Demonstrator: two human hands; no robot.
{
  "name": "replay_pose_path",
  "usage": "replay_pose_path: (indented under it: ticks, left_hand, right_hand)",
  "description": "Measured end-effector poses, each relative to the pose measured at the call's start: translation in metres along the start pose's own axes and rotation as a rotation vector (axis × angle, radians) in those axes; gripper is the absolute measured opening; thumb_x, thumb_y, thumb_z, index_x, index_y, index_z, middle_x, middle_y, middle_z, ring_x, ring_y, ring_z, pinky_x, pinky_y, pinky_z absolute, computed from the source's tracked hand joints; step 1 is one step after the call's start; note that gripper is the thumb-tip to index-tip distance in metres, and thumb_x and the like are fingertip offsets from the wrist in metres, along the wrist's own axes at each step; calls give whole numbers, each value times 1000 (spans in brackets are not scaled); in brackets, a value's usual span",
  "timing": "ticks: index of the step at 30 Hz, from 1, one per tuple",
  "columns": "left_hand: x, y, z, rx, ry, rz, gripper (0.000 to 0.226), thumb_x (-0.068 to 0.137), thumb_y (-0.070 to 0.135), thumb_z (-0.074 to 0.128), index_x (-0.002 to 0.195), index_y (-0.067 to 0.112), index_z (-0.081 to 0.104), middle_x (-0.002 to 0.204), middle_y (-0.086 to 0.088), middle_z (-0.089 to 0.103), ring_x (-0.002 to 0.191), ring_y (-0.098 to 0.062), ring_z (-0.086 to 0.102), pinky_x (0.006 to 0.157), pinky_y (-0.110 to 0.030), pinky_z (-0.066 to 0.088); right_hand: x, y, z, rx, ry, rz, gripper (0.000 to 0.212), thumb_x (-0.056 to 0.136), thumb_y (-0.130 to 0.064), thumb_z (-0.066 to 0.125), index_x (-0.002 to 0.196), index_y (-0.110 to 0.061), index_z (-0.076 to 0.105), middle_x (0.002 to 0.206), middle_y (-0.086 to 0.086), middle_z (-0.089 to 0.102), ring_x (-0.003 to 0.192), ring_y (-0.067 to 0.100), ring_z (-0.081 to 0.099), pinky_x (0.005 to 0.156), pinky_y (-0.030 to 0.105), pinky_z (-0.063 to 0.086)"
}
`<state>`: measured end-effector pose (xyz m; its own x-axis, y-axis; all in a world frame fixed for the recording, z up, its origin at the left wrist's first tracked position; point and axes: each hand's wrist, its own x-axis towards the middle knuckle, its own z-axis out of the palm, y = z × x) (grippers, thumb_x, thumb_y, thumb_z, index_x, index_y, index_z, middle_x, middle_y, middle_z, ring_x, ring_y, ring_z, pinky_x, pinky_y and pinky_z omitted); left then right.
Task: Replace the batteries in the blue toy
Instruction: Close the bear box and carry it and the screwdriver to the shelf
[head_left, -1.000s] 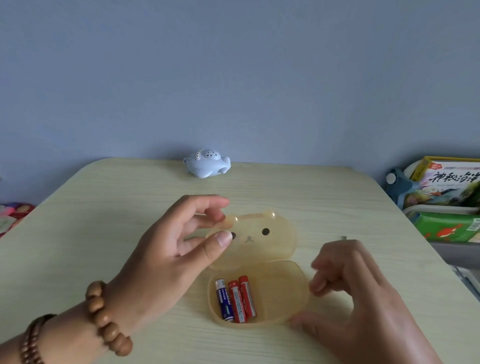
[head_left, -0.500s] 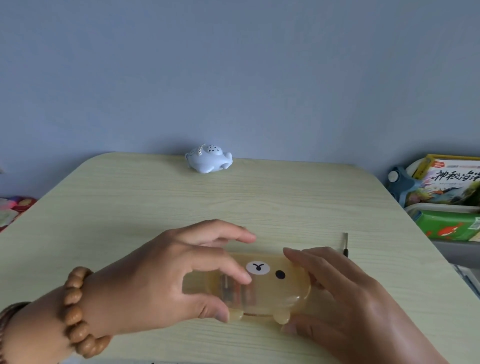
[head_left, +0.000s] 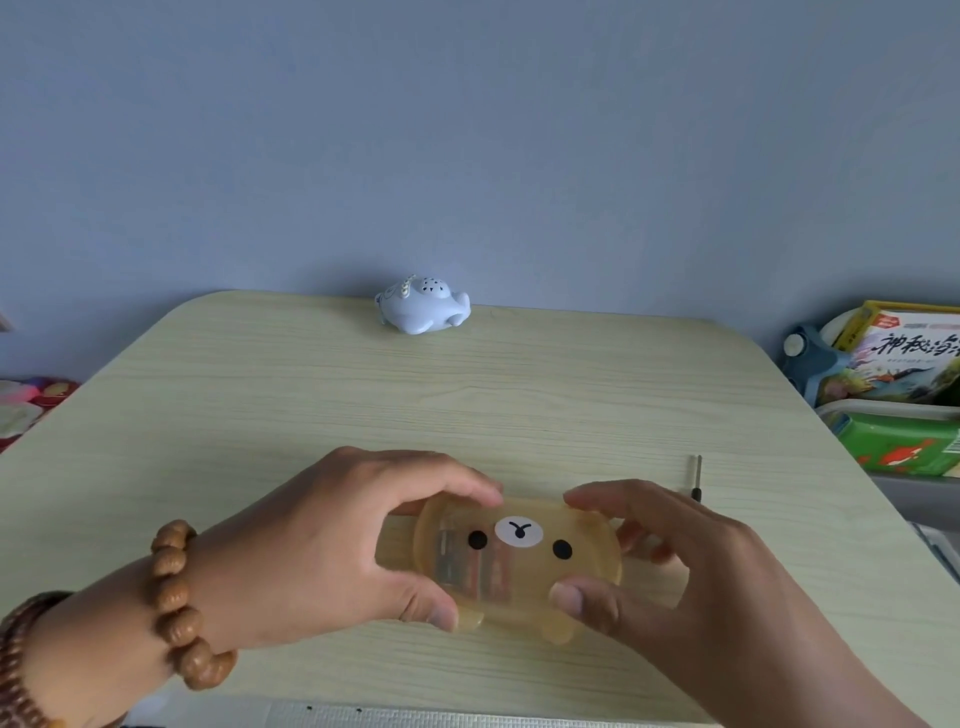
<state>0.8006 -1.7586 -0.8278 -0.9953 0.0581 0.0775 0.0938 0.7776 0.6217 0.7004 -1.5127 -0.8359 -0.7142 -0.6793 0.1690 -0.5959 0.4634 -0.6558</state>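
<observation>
A translucent yellow bear-faced case (head_left: 524, 561) lies closed on the table near me, and batteries (head_left: 475, 566) show dimly through its lid. My left hand (head_left: 332, 551) grips the case's left end between thumb and fingers. My right hand (head_left: 675, 566) grips its right end the same way. The pale blue whale-shaped toy (head_left: 422, 310) sits alone at the far edge of the table, well beyond both hands.
A small screwdriver (head_left: 697, 477) lies on the table to the right of my right hand. Off the table's right edge stand a blue toy part (head_left: 805, 364) and bins with books and boxes (head_left: 904, 395). Colourful items (head_left: 26, 405) lie beyond the left edge.
The case's lid has been swung down from open to closed over the batteries. Both hands came onto the case and now hold its two ends.
</observation>
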Motion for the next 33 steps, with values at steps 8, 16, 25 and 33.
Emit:
replay_pose_path:
  ticks: [8, 16, 25, 33]
  left_hand:
    - [-6, -4, 5, 91, -106, 121, 83, 64, 61, 84, 134, 48, 40, 144, 39, 34, 134, 16, 36, 108, -5, 27]
    - [-6, -4, 5, -116, -19, 145, 60, 90, 62, 54, 141, 31, 47, 140, 26, 48, 132, 0, 48, 106, -18, 39]
    - [1, 10, 6, 22, 135, 168, 58, 75, 61, 77, 125, 39, 57, 114, 29, 63, 101, 8, 62, 82, -12, 47]
    - [8, 2, 5, 134, 128, 166, 54, 73, 58, 78, 120, 42, 58, 105, 27, 66, 90, 8, 64, 76, -17, 50]
  right_hand:
    - [-6, -2, -1, -106, -90, -75, 79, 67, -92, 50, 133, -50, 48, 130, -38, 52, 111, -20, 49, 80, 7, 40]
    - [-6, -2, -7, -85, 1, -234, 66, 67, -59, 75, 129, -45, 57, 136, -29, 54, 112, -6, 61, 74, 13, 53]
    - [10, -5, -8, -72, 33, -262, 57, 75, -74, 67, 122, -44, 60, 115, -30, 63, 109, -4, 62, 83, 18, 49]
    - [12, 0, 15, -241, 149, -305, 61, 68, -65, 69, 123, -38, 65, 113, -25, 69, 95, 1, 64, 74, 20, 56]
